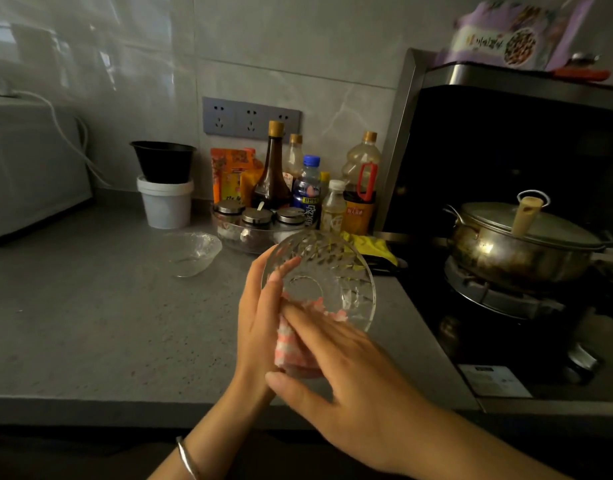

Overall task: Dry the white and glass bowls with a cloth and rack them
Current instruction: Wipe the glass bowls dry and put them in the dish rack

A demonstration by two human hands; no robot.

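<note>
While the left hand grips the glass bowl, the right hand presses the cloth flat against it. Drying looks unfinished; wiping round comes next, and no rack shows.

Dim kitchen light. Soft glare on wall tiles, ten o'clock. Slight blur on right hand. Edges bend; two o'clock nearly black.

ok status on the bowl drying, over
Left hand holds cut-glass bowl, tilted, above counter. Right hand presses pink cloth to it. Second glass bowl sits on counter; no rack in view.
</note>
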